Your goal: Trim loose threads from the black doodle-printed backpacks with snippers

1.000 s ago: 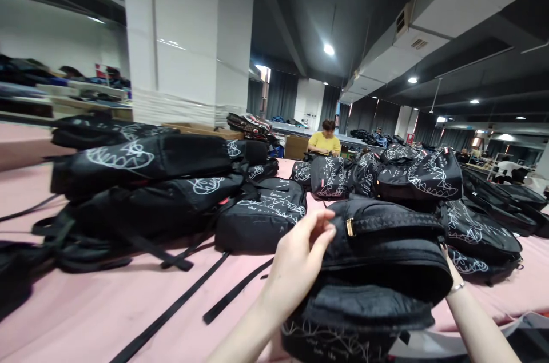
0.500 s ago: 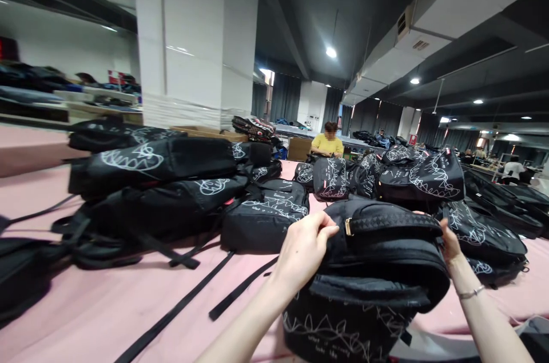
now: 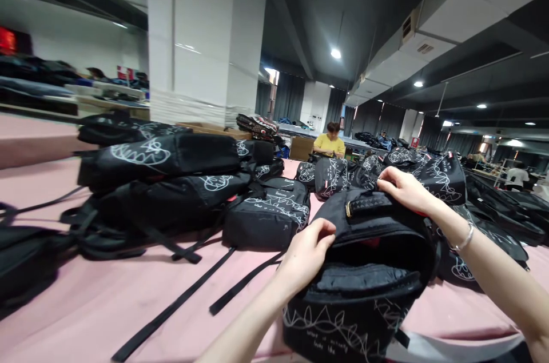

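Observation:
In front of me stands a black backpack with white scribbled line art and lettering on its front. Its main compartment gapes open, and a little red shows inside the dark hollow. A braided top handle with a gold-coloured fitting sits above the opening. My left hand pinches the fabric at the bag's upper left edge. At the top, behind the handle, my right hand has its fingers closed on the bag's rear edge; the fingertips are partly hidden. A bracelet circles my right wrist.
Stacked black backpacks lie to the left on a pink-covered table, and a single backpack lies behind my left hand. Loose straps trail across the cloth. More backpacks are piled on the right. A person in yellow sits beyond.
My right hand has moved from the bag's right side up and left to its top. The opening gapes wider, with its upper flap lifted back. My left hand stays at the left edge.

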Available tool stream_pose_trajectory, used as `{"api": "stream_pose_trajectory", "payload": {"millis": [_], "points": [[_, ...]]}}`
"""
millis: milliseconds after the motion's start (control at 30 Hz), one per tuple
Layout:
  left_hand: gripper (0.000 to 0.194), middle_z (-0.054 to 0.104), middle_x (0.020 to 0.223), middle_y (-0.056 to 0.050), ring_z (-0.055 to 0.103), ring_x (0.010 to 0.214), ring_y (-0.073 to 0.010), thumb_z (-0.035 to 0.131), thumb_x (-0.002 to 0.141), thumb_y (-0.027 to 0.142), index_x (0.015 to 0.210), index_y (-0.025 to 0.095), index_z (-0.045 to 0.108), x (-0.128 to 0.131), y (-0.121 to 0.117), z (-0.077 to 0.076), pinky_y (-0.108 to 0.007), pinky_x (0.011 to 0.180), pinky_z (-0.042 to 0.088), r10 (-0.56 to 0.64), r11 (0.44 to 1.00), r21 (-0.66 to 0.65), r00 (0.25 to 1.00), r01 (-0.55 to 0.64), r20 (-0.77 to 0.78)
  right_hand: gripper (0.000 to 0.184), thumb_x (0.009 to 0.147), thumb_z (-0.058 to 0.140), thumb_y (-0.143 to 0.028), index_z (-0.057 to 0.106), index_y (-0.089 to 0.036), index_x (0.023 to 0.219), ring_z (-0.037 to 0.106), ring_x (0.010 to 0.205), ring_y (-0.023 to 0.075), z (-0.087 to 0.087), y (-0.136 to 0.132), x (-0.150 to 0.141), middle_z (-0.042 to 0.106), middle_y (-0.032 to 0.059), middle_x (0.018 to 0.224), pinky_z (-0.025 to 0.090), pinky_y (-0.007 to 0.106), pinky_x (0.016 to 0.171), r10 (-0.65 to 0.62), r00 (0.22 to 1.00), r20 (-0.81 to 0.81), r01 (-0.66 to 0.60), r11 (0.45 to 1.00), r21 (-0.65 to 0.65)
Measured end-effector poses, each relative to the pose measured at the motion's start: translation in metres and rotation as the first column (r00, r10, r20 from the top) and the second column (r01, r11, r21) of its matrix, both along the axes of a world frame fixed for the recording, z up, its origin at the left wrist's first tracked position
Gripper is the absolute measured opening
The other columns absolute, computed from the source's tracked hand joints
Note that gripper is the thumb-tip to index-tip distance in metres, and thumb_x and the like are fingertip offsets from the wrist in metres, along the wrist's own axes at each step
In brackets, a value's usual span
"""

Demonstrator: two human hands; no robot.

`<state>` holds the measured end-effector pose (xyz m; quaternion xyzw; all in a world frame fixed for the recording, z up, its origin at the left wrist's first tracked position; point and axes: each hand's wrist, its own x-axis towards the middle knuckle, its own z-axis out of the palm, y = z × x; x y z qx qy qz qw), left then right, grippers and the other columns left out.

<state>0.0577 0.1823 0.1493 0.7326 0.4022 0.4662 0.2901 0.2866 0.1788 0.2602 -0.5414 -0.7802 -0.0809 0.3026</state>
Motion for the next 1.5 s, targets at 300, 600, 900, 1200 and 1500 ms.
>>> {"api": "stream_pose_trajectory", "payload": {"millis": [300, 600, 900, 1200, 1500], "points": [[0.028, 0.066, 0.086, -0.002, 0.061, 0.086, -0.0179, 0.053, 0.072, 0.028, 0.099, 0.020, 0.058, 0.001, 0.006, 0.015, -0.033, 0.083, 0.045, -0.084, 0.996, 0.047, 0.965, 0.074, 0.249, 0.016, 0.089, 0.044, -0.033, 0.049, -0.018, 0.084, 0.055, 0.070, 0.0172, -0.016, -0.034, -0.022, 0.059, 0.0034, 0.078, 0.040, 0.027, 0.065, 0.023, 0.993, 0.116, -0.025, 1.000, 0.014], [0.010, 0.066, 0.074, 0.001, 0.060, 0.075, -0.0182, 0.052, 0.071, 0.024, 0.067, 0.022, 0.061, 0.014, -0.005, 0.035, -0.031, 0.075, 0.042, 0.047, 0.988, 0.153, 0.994, -0.032, -0.099, 0.014, 0.090, 0.043, -0.033, 0.048, -0.019, 0.087, 0.055, 0.071, 0.0167, -0.020, -0.057, -0.021, 0.059, 0.0032, 0.081, 0.042, 0.028, 0.067, 0.064, 0.988, 0.141, -0.065, 0.998, 0.003], [0.013, 0.060, 0.065, 0.001, 0.056, 0.065, -0.0159, 0.047, 0.072, 0.017, 0.061, 0.020, 0.052, 0.008, -0.003, 0.018, -0.028, 0.067, 0.040, 0.151, 0.983, 0.132, 0.977, -0.131, -0.150, 0.011, 0.078, 0.064, -0.024, 0.062, -0.021, 0.089, 0.058, 0.082, 0.0189, 0.008, -0.035, -0.031, 0.062, 0.0032, 0.088, 0.040, 0.026, 0.070, -0.042, 0.902, 0.429, 0.046, 0.999, 0.000], [0.011, 0.060, 0.066, 0.001, 0.055, 0.066, -0.0156, 0.047, 0.070, 0.019, 0.061, 0.019, 0.053, 0.006, -0.003, 0.013, -0.029, 0.068, 0.042, 0.155, 0.981, 0.127, 0.984, -0.144, -0.084, 0.013, 0.077, 0.066, -0.029, 0.061, -0.023, 0.087, 0.060, 0.080, 0.0196, 0.015, -0.009, -0.048, 0.063, 0.0023, 0.089, 0.039, 0.024, 0.062, -0.042, 0.789, 0.613, 0.037, 0.999, 0.019], [0.017, 0.066, 0.082, -0.003, 0.061, 0.081, -0.0185, 0.045, 0.076, 0.021, 0.088, 0.020, 0.057, 0.007, 0.009, 0.014, -0.031, 0.075, 0.045, 0.132, 0.987, 0.090, 0.991, -0.131, -0.010, 0.011, 0.076, 0.065, -0.033, 0.064, -0.025, 0.084, 0.060, 0.081, 0.0212, 0.022, -0.004, -0.061, 0.066, 0.0027, 0.086, 0.039, 0.025, 0.062, -0.061, 0.730, 0.680, 0.113, 0.993, -0.032]]}}
